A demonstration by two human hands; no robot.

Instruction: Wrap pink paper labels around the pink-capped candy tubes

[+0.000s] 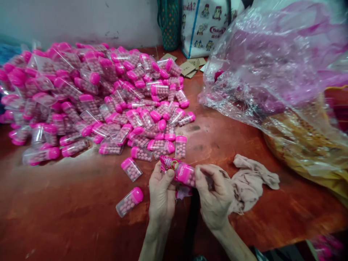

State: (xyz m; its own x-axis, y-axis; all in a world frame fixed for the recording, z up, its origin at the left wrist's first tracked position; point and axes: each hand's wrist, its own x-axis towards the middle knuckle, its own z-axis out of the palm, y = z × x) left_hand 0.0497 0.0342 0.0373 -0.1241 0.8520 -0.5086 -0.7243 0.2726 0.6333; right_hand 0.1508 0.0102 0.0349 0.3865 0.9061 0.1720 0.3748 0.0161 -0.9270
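Observation:
My left hand (161,192) and my right hand (214,197) meet over the near edge of a reddish-brown table (67,210). Together they pinch a small clear bottle with a pink cap (181,172), filled with pink candy balls; a pink printed label is partly wrapped round it. The left thumb presses the label end, the right fingers grip the cap end. Two loose bottles (129,201) lie just left of my left hand. A large heap of the same pink-capped bottles (89,98) covers the far left of the table.
A crumpled beige cloth (250,181) lies right of my right hand. A big clear plastic bag (277,61) bulges over a yellow sack (307,145) at the right. Printed tote bags (206,25) and cardboard scraps (190,67) stand at the back by the wall.

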